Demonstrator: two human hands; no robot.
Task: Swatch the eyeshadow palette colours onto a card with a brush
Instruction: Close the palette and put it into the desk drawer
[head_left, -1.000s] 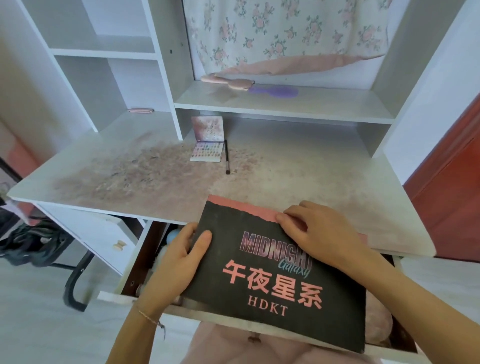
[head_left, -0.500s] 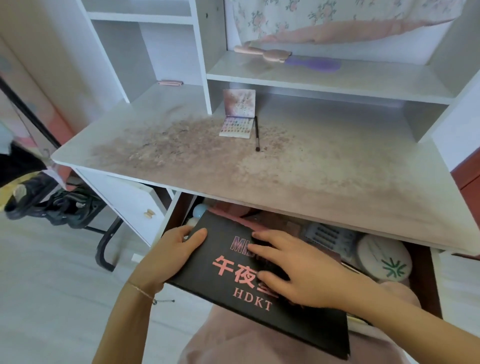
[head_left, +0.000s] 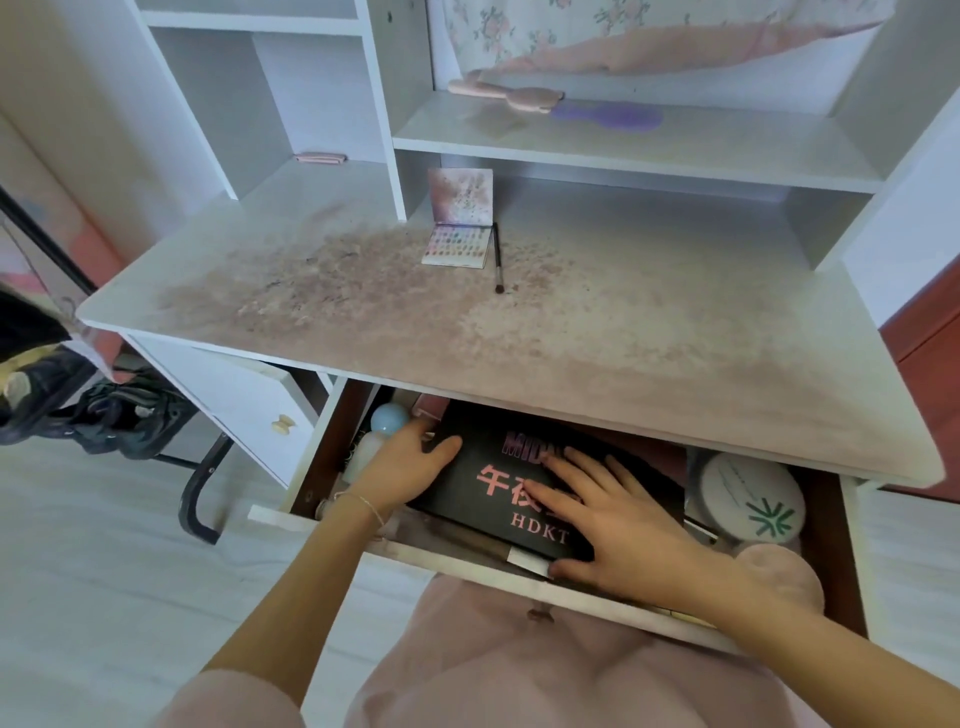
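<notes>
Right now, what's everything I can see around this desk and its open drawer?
eyeshadow palette: one, open, many colours, back of desk
brush: one, dark, just right of palette
black box: one, pink lettering, in drawer
drawer: one, white front, pulled open
round white case: one, green mark, right of drawer
pale blue ball: one, drawer's left corner
purple hairbrush: one, on shelf
desk: one, white, stained pinkish
left hand: holds box's left edge
right hand: lies flat on box
</notes>
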